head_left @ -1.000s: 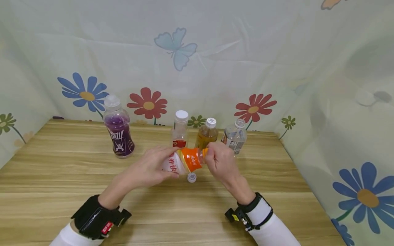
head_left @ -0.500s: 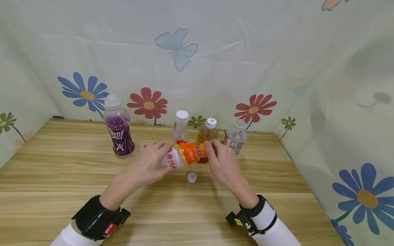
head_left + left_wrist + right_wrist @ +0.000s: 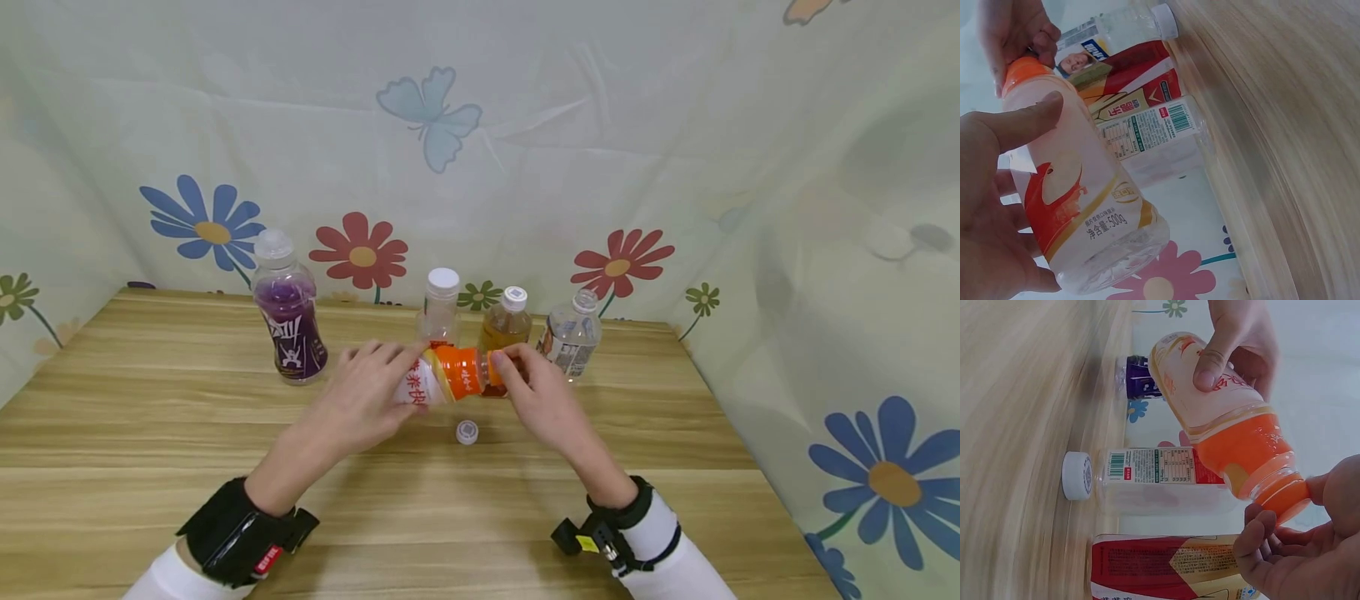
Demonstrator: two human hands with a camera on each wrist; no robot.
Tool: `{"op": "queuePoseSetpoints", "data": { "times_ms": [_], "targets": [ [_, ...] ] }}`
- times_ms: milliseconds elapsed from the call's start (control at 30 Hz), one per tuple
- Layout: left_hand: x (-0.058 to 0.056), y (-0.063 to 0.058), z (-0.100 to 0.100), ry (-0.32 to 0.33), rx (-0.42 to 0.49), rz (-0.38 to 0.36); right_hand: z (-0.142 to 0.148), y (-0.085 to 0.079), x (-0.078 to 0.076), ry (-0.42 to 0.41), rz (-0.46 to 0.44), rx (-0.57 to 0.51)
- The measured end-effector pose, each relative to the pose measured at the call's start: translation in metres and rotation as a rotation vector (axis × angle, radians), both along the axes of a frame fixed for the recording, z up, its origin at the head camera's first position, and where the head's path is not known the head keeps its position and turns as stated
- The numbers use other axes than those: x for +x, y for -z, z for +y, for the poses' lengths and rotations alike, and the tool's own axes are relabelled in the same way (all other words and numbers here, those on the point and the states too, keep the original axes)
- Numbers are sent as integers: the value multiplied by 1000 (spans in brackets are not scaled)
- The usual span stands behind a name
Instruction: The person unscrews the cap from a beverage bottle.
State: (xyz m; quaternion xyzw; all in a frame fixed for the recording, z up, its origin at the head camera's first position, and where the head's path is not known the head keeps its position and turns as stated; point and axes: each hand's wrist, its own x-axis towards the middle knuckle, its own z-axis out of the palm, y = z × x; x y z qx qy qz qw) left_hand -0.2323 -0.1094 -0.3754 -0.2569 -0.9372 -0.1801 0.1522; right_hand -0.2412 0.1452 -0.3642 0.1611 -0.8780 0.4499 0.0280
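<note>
A drink bottle (image 3: 427, 379) with a white and orange label and an orange cap (image 3: 496, 368) is held tilted on its side above the table. My left hand (image 3: 363, 396) grips its lower body, thumb across the label in the left wrist view. At the neck end, the fingertips of my right hand (image 3: 543, 396) pinch the orange cap, which sits on the mouth in the right wrist view (image 3: 1282, 499). Below the bottle, a loose white cap (image 3: 467, 432) lies on the wooden table (image 3: 360, 517).
Behind the hands stand a white-capped bottle (image 3: 442, 304), an amber drink bottle (image 3: 504, 325) and an uncapped clear bottle (image 3: 573, 337). A tall purple drink bottle (image 3: 288, 321) is at the left. Flowered cloth (image 3: 510, 192) closes off the back and sides.
The right hand has gone from a closed fist over the cap to a fingertip pinch on it. Both hands and the bottle moved slightly farther away, then stayed nearly still.
</note>
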Motion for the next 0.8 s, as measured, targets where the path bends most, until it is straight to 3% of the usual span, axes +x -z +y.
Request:
{"op": "queuePoseSetpoints", "data": {
  "times_ms": [433, 800],
  "targets": [
    [-1, 2, 0, -4, 0, -4, 0, -2, 2, -47, -1, 33],
    [-1, 2, 0, 7, 15, -31, 6, -5, 3, -140, 11, 6]
  ]
}}
